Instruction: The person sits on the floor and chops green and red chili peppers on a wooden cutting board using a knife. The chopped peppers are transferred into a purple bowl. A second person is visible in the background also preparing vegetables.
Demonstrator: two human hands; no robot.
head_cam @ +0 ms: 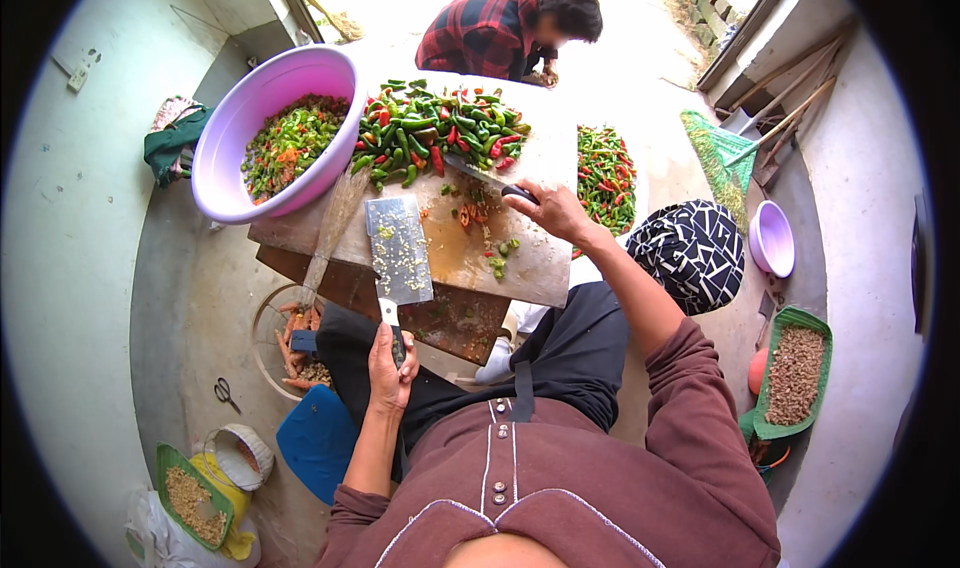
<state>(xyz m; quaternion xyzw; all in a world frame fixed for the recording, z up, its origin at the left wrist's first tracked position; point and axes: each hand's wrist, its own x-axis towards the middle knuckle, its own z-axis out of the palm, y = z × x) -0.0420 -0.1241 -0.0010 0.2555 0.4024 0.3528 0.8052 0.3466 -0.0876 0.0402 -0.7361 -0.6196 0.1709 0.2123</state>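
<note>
My left hand [391, 373] grips the handle of a wide cleaver [399, 249], whose blade is speckled with pale seeds and overlaps the near edge of a low table [536, 268]. In my right hand [551, 209] is a narrower knife [478, 174] with a black handle. Its blade points up and left, its tip at the near side of a heap of green and red chili peppers [442, 129]. Between the two blades lie cut pepper pieces [469, 214] and loose seeds on the wet tabletop.
A purple basin [217, 159] of chopped peppers leans at the table's left, near a straw brush [334, 227]. More whole peppers [606, 178] are on the right. Carrots [289, 343] and scissors [226, 394] lie lower left. A person in a plaid shirt [480, 32] bends beyond the table.
</note>
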